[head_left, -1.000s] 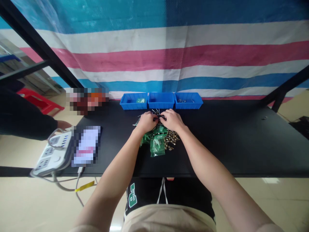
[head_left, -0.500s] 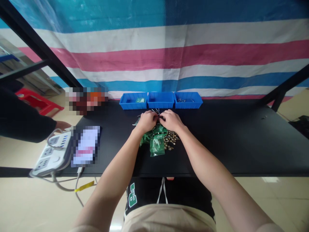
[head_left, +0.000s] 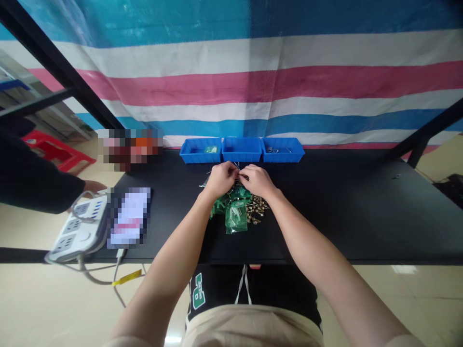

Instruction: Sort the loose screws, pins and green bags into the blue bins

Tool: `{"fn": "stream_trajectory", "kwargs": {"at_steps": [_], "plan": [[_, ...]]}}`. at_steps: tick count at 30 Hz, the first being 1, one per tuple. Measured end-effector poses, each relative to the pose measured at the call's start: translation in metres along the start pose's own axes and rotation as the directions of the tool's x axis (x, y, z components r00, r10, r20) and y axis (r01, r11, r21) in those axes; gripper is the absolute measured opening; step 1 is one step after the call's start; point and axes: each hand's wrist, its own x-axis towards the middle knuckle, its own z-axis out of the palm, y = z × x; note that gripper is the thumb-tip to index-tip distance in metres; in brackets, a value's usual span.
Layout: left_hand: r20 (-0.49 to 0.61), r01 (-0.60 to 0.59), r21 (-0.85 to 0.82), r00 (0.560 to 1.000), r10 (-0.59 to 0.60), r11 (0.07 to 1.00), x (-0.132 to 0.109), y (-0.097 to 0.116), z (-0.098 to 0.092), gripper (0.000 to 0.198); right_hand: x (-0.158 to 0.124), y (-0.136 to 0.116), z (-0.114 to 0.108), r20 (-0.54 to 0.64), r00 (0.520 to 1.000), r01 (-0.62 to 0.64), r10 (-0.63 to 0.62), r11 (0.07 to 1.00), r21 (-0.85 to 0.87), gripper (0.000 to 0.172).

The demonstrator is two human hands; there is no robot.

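My left hand (head_left: 222, 179) and my right hand (head_left: 257, 179) meet over the far side of a pile of small parts. Fingers on both are pinched together, tips nearly touching; whatever they hold is too small to make out. Thin metal pins (head_left: 237, 165) poke out just beyond the fingertips. Below the hands lie green plastic bags (head_left: 236, 225) with pale, rod-like pieces inside. Brass-coloured metal pieces with round heads (head_left: 256, 210) are heaped beside the bags, near my right wrist.
Three blue bins stand in a row behind the pile: the left bin (head_left: 191, 156) holds a green packet, the middle bin (head_left: 241, 155), and the right bin (head_left: 284, 156) with thin metal pieces. A power strip (head_left: 77, 229), a blurred-out phone (head_left: 129, 217) and another person's sleeve (head_left: 39, 178) are at left.
My left fingers have lifted slightly and closed in toward my right fingertips. The bags, the brass-coloured heap and the bins stay in place.
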Motion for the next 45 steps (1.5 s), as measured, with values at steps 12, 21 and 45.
{"fn": "stream_trajectory", "kwargs": {"at_steps": [12,21,45], "plan": [[0.011,0.073,-0.143,0.997,-0.072,0.987,0.002,-0.001,-0.001,0.024,0.001,0.01,0.009,-0.169,0.986,-0.002,0.016,0.997,0.081,0.024],[-0.159,0.074,-0.239,0.981,-0.114,0.968,0.005,-0.007,0.0,0.029,-0.004,0.002,0.005,-0.054,0.997,-0.039,0.053,0.97,0.24,0.046],[-0.076,0.123,-0.028,0.989,-0.125,0.992,0.005,-0.004,0.001,0.014,0.01,0.011,0.007,-0.016,0.924,-0.378,0.381,0.909,-0.174,0.078]]}}
